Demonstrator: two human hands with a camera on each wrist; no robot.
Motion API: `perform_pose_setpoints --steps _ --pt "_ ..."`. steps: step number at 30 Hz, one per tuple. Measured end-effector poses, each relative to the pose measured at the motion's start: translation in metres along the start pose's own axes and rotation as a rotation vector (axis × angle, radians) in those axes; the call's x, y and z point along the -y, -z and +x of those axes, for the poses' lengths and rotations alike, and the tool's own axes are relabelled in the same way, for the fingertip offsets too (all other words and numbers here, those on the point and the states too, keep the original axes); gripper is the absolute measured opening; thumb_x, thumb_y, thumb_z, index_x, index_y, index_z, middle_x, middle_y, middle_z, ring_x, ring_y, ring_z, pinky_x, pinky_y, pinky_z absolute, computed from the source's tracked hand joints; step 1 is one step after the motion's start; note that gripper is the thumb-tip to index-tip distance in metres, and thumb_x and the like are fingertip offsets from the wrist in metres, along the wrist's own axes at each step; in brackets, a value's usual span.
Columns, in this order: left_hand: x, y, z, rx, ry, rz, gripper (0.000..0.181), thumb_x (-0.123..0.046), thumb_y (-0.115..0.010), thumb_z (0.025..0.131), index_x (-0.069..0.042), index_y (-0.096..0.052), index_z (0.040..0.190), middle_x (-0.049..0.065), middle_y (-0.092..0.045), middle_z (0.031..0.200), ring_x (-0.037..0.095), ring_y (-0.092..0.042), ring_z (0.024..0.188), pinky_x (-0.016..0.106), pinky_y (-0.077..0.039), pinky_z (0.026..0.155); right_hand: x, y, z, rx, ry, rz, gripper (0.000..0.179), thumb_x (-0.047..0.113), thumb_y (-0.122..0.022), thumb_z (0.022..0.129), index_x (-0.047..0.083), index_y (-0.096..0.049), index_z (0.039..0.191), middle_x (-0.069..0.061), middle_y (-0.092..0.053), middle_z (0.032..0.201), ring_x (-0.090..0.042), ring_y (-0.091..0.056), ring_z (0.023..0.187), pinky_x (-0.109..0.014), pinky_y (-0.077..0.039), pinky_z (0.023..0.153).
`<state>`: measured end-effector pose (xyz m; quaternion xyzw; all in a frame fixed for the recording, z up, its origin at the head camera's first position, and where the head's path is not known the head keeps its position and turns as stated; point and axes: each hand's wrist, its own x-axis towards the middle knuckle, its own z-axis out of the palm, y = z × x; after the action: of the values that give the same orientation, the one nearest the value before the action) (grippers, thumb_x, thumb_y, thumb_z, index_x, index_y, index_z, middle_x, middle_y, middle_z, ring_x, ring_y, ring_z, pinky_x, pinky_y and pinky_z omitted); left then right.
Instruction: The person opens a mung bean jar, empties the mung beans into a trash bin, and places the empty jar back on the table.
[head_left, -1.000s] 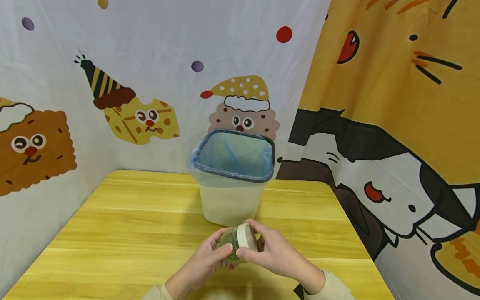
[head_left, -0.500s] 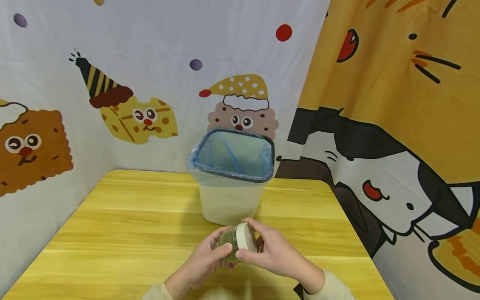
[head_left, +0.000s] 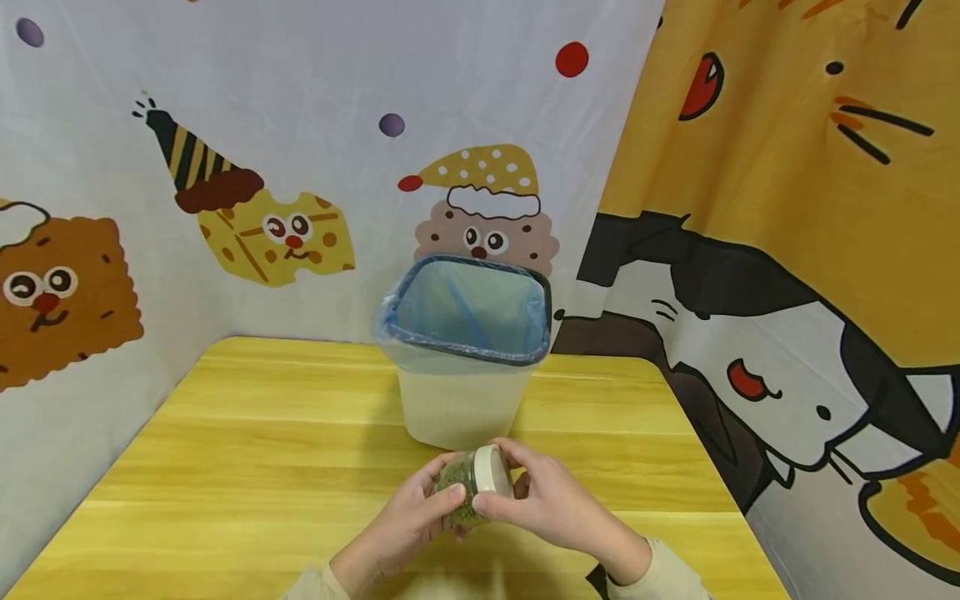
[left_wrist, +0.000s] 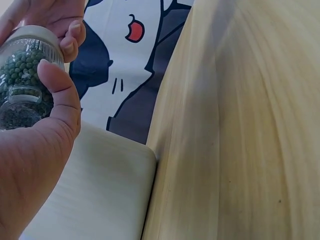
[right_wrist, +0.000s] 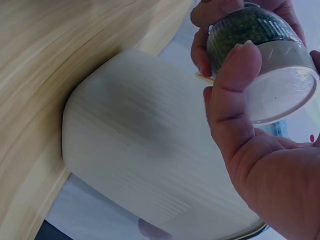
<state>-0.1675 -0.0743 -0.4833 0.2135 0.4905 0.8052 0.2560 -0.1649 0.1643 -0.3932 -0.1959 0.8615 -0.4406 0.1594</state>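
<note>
A small clear jar [head_left: 459, 487] of green beads or beans, tipped on its side with its pale lid [head_left: 492, 472] toward the right, is held above the table in front of the bin. My left hand [head_left: 411, 507] grips the glass body, thumb along the near side. Around the lid curl the thumb and fingers of my right hand [head_left: 551, 505]. The left wrist view shows the round green pieces [left_wrist: 22, 70] through the ribbed glass. From the right wrist, the lid's flat top [right_wrist: 280, 95] is visible and the lid is on the jar.
Behind the hands stands a whitish bin [head_left: 461, 404] lined with a blue translucent bag [head_left: 465, 312]. It rests on a yellow wood-grain table [head_left: 247, 467]. Cartoon-printed cloth [head_left: 315, 92] hangs behind and at the right. A small dark object [head_left: 597, 581] shows beside the right sleeve.
The head view has shifted slightly. Both hands keep their hold on the jar and lid, with no clear movement between them.
</note>
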Motion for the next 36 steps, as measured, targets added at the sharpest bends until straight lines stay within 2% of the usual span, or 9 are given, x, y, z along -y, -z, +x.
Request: perform_pose_setpoints --steps 6,11,16,22,25,30,36 --pt "-0.0029 0.001 -0.0012 0.02 0.001 -0.003 0.053 -0.025 -0.049 0.115 0.001 -0.033 0.158 0.005 -0.064 0.124 0.009 -0.065 0.091 0.021 -0.057 0.073 -0.0008 -0.0004 0.0006 -0.025 0.117 -0.114 0.07 0.045 -0.079 0.097 0.011 -0.055 0.153 0.001 -0.072 0.1 -0.009 -0.063 0.068 -0.025 -0.056 0.061" --pt "-0.0035 0.0012 -0.0011 0.036 -0.017 -0.009 0.052 -0.025 -0.05 0.114 0.002 -0.035 0.156 0.005 -0.065 0.122 0.009 -0.066 0.09 0.021 -0.057 0.072 -0.0014 0.0 0.0022 -0.03 0.145 -0.138 0.068 0.046 -0.08 0.096 0.014 -0.056 0.151 0.003 -0.071 0.096 -0.009 -0.062 0.067 -0.025 -0.056 0.061" --pt "-0.0039 0.0014 -0.0006 0.037 -0.027 -0.009 0.056 -0.022 -0.052 0.113 0.002 -0.031 0.159 0.008 -0.063 0.127 0.011 -0.067 0.093 0.023 -0.06 0.074 -0.0012 0.0002 0.0024 -0.032 0.131 -0.127 0.07 0.046 -0.079 0.097 0.014 -0.053 0.154 -0.002 -0.073 0.105 -0.008 -0.066 0.071 -0.024 -0.058 0.064" --pt "-0.0048 0.0012 0.001 0.001 -0.011 0.018 0.058 -0.021 -0.054 0.112 -0.001 -0.03 0.161 0.009 -0.06 0.13 0.013 -0.066 0.098 0.023 -0.06 0.075 0.0002 0.0009 0.0026 -0.012 0.041 -0.053 0.074 0.046 -0.074 0.101 0.007 -0.048 0.158 -0.012 -0.069 0.133 -0.014 -0.071 0.078 -0.027 -0.059 0.066" --pt "-0.0049 0.0008 0.0011 -0.01 -0.002 0.027 0.058 -0.021 -0.055 0.112 -0.001 -0.03 0.161 0.009 -0.06 0.131 0.013 -0.066 0.099 0.024 -0.06 0.076 0.0002 0.0012 0.0028 0.002 0.014 -0.022 0.075 0.047 -0.073 0.102 0.006 -0.046 0.158 -0.012 -0.068 0.135 -0.018 -0.071 0.079 -0.029 -0.059 0.064" --pt "-0.0044 0.0008 0.0011 -0.012 -0.001 0.028 0.058 -0.021 -0.054 0.113 0.0 -0.03 0.161 0.008 -0.059 0.13 0.013 -0.065 0.099 0.024 -0.06 0.075 -0.0002 0.0012 0.0026 -0.011 0.016 -0.039 0.077 0.048 -0.075 0.099 0.006 -0.048 0.158 -0.009 -0.07 0.127 -0.016 -0.068 0.074 -0.028 -0.056 0.061" --pt "-0.0027 0.0014 0.0 0.015 -0.021 0.015 0.055 -0.023 -0.051 0.114 0.0 -0.032 0.16 0.007 -0.061 0.126 0.011 -0.065 0.094 0.023 -0.059 0.075 -0.0024 -0.0005 0.0027 -0.036 0.107 -0.115 0.071 0.046 -0.077 0.099 0.009 -0.052 0.154 0.0 -0.071 0.099 -0.008 -0.062 0.067 -0.026 -0.055 0.06"
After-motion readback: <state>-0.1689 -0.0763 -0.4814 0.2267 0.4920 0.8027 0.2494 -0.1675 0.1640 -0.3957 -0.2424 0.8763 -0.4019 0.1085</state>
